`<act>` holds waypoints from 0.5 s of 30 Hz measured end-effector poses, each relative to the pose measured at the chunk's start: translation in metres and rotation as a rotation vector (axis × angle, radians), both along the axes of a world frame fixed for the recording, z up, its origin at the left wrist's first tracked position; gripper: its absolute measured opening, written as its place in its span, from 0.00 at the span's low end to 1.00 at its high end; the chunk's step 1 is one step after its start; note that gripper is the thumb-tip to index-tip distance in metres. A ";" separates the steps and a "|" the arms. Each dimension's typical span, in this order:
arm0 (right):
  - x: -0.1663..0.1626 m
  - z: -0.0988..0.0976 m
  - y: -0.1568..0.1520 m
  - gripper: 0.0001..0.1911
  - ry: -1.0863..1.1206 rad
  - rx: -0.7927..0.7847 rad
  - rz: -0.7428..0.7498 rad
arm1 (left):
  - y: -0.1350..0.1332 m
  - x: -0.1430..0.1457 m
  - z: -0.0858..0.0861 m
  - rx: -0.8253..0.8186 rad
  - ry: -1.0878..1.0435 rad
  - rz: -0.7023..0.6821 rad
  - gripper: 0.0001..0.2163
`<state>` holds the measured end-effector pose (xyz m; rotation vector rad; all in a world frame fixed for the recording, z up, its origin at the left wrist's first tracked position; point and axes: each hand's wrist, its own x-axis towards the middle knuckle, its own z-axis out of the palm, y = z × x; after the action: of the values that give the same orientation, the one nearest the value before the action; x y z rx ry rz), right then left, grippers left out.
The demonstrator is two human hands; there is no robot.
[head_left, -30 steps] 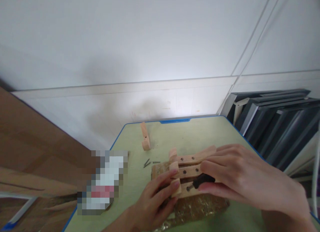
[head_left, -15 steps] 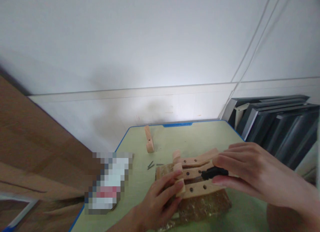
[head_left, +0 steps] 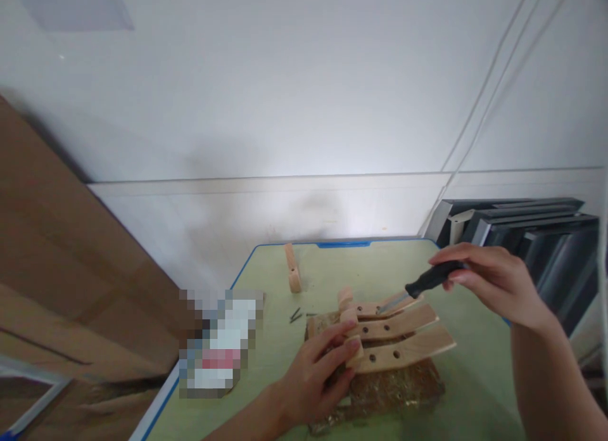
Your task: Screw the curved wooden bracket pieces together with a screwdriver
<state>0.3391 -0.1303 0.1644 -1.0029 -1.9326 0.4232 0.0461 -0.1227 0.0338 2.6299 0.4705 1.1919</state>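
My right hand (head_left: 501, 282) grips the black handle of a screwdriver (head_left: 434, 278). The shaft slants down to the left, its tip at the right hole of the farthest wooden hook (head_left: 369, 309). Beside that piece lie a middle wooden hook (head_left: 412, 320) and a near wooden hook (head_left: 420, 350), each with two dark holes. My left hand (head_left: 316, 368) holds the blocky left ends of the near and middle hooks, fingertips pressed on them. Under the hooks lies a brown slab in clear plastic wrap (head_left: 399, 390).
A single wooden hook (head_left: 293, 273) lies toward the table's back. Several screws (head_left: 296, 315) are left of the slab. A blurred-out white and red item (head_left: 221, 346) lies on the left of the green table (head_left: 266, 263). Dark panels (head_left: 546, 232) lean at the right; brown cardboard (head_left: 85, 257) stands left.
My right hand has moved up and away with the screwdriver, from the middle hook to the farthest one. My left hand stays on the hooks' ends. The view has shifted slightly.
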 end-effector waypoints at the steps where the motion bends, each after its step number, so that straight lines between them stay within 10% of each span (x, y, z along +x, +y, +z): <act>1: 0.000 -0.006 0.004 0.07 0.082 -0.017 0.016 | 0.000 -0.001 0.001 0.003 0.000 0.001 0.22; 15: 0.016 -0.139 0.038 0.14 0.881 -0.318 -0.040 | -0.001 -0.004 0.000 0.013 0.030 0.029 0.22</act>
<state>0.3554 -0.0922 0.0250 -0.8384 -1.0656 0.9814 0.0416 -0.1234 0.0334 2.6643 0.5092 1.1693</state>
